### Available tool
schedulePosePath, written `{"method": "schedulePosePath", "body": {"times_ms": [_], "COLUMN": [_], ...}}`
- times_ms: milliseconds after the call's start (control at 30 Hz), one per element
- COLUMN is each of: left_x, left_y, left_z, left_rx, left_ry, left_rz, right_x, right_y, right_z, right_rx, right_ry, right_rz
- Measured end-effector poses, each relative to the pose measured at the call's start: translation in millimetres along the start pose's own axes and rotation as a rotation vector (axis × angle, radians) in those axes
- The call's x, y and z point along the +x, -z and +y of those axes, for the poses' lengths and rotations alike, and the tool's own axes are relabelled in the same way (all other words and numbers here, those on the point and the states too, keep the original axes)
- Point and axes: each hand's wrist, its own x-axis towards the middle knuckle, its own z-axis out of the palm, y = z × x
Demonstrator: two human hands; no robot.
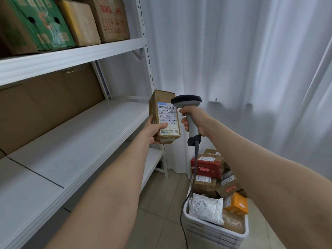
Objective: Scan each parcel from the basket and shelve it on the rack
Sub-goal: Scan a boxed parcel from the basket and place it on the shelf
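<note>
The left hand grips a brown parcel from its left side, thumb laid across the lower part of the white label, and holds it upright in the air just off the right end of the rack, at the height of the middle shelf. The label faces the camera, with barcodes at its top and middle.

The right hand is wrapped round the grey handle of a scanner, just right of the parcel. The scanner's dark head sits level with the top of the label, beside the parcel's upper right edge. Its cable hangs down from the handle to the floor, passing the left side of the basket.

The white basket stands on the tiled floor at lower right, heaped with parcels: a red box, brown cartons, a white bag and an orange box.

On the rack's top shelf stand a green carton and two brown ones. The middle shelf is bare at its near part, with brown cartons along the back. White curtains hang behind.
</note>
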Motion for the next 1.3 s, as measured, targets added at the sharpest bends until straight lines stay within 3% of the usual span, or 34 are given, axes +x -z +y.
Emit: {"method": "schedulePosePath", "body": {"times_ms": [1300], "left_x": [-35], "left_y": [59], "left_z": [22], "left_rx": [0.016], "left_ry": [-0.04], "left_rz": [0.034], "right_x": [-25], "right_y": [-66], "right_z": [-18], "right_rx": [0.024], "right_ry": [-0.038], "right_rz": [-0.085]}}
